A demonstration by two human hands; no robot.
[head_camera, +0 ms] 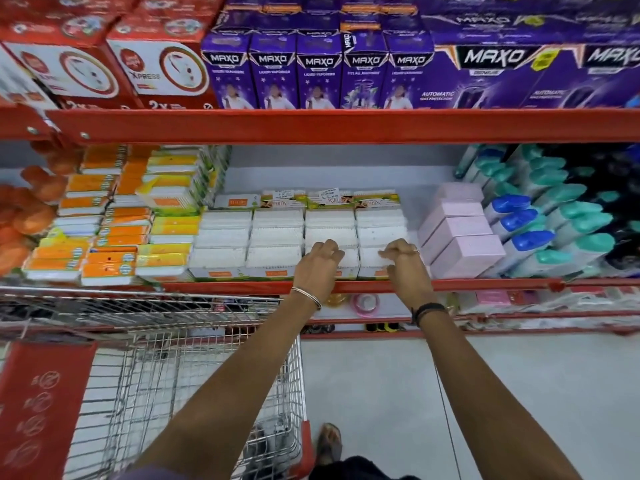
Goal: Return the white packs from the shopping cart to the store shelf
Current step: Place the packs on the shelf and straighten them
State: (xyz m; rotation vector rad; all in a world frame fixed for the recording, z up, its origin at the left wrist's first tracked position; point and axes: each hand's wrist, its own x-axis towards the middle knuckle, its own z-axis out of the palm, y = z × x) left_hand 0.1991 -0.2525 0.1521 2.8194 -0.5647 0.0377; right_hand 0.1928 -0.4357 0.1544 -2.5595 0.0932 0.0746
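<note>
White packs (pixel 277 233) lie in several rows on the middle store shelf (pixel 485 285), between yellow packs and pink boxes. My left hand (pixel 317 265) rests with curled fingers on the front pack of the third row (pixel 330 233). My right hand (pixel 403 263) rests the same way on the front pack of the fourth row (pixel 381 230). Whether either hand grips a pack is unclear; the fingertips touch the tops. The wire shopping cart (pixel 194 375) stands at lower left; its basket looks bare where I can see into it.
Orange and yellow packs (pixel 114 230) fill the shelf's left side, pink boxes (pixel 460 237) and blue and teal bottles (pixel 554 230) the right. Purple MAXO boxes (pixel 318 71) sit on the shelf above. Free shelf space lies behind the white packs. A sandalled foot (pixel 330 441) is on the floor.
</note>
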